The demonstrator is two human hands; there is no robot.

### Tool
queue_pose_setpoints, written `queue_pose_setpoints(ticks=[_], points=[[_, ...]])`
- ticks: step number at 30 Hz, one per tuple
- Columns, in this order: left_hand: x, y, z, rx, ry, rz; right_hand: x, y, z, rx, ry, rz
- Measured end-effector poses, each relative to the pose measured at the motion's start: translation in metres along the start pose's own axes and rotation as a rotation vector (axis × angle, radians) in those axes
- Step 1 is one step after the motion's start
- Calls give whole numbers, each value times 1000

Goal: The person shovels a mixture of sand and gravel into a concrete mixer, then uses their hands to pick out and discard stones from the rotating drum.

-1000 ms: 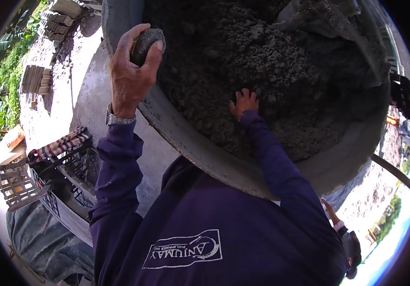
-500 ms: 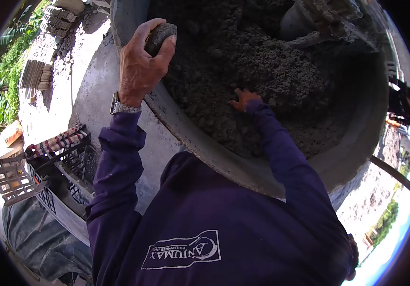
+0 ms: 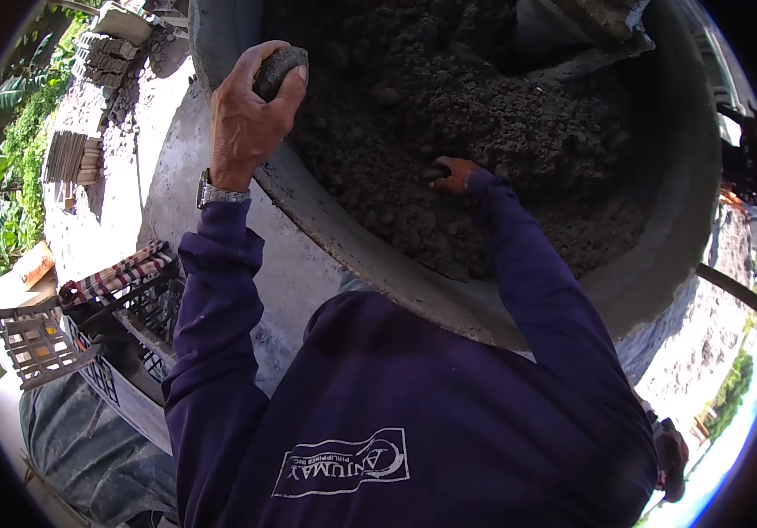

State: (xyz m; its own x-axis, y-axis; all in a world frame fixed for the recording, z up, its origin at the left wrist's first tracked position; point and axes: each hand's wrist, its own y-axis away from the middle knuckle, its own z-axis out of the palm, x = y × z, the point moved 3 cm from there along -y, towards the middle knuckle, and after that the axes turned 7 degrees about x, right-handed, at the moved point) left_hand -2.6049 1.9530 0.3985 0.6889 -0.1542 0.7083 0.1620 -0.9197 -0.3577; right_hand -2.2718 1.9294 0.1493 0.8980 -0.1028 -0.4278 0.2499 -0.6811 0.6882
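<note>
My left hand (image 3: 251, 119) is closed around a dark, rounded stone (image 3: 281, 70), held over the rim of a large round mixing drum (image 3: 325, 233). Inside the drum lies a crumbly grey-brown cement mix (image 3: 519, 119). Down at the surface of that mix, my right hand (image 3: 459, 176) has its fingers curled around a dark lump (image 3: 434, 170), perhaps another stone; its far side is hard to make out in the shade. A mortar-coated metal mixing blade (image 3: 563, 35) stands in the far part of the drum.
To the left are plastic crates (image 3: 132, 326) with a checked cloth (image 3: 114, 273) over the edge. Stacked wooden slabs (image 3: 72, 158) and blocks (image 3: 106, 55) stand on the sunlit ground. A dark tarp (image 3: 88, 449) hangs at lower left. A metal bar (image 3: 730, 289) sticks out beyond the drum's right side.
My right hand's spread fingers have closed around a dark lump in the mix. My left hand still holds its stone; the view has shifted slightly.
</note>
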Motion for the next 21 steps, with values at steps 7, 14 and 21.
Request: queue_pose_setpoints(ticks=[7, 14, 21], points=[[-2, -6, 2, 0, 93, -37, 5, 1, 27, 270, 207, 66], [4, -4, 5, -7, 22, -15, 10, 54, -37, -31, -400, 30], [7, -7, 8, -371, 218, -130, 27, 206, -84, -393, -187, -463]])
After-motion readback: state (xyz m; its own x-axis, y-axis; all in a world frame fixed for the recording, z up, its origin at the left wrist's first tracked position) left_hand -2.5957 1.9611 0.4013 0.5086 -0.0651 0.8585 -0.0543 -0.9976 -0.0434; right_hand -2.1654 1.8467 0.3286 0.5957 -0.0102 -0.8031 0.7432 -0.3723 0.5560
